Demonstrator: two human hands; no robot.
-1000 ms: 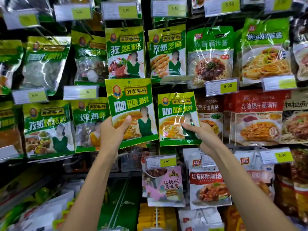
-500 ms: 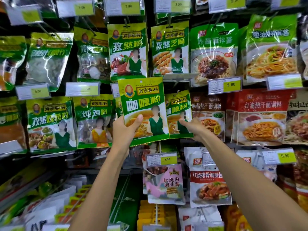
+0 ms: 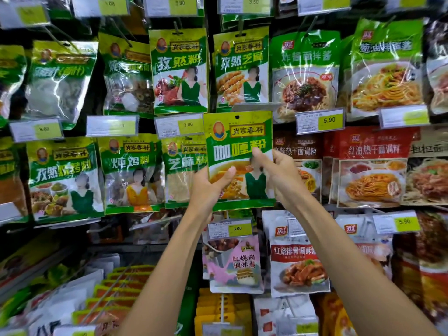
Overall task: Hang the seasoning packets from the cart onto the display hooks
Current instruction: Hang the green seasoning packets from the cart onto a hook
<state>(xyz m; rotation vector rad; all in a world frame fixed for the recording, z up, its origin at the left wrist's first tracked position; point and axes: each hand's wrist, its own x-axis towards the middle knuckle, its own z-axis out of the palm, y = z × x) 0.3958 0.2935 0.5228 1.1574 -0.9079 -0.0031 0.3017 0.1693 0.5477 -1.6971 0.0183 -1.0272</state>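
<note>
Your left hand (image 3: 208, 187) grips the glossy green curry-powder packet (image 3: 238, 141), now shifted right beneath the green cumin-sesame packet (image 3: 241, 69); your right hand (image 3: 281, 175) has moved onto its right edge, pinching. Hooking its hole remains.

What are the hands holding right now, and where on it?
One green seasoning packet: the left hand grips its lower left edge, thumb on the front; the right hand pinches its right edge near mid-height.

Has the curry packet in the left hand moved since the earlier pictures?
Yes. The curry packet moved right: before it sat left of the lower 3.00 price tag, now it is straight above it.
</note>
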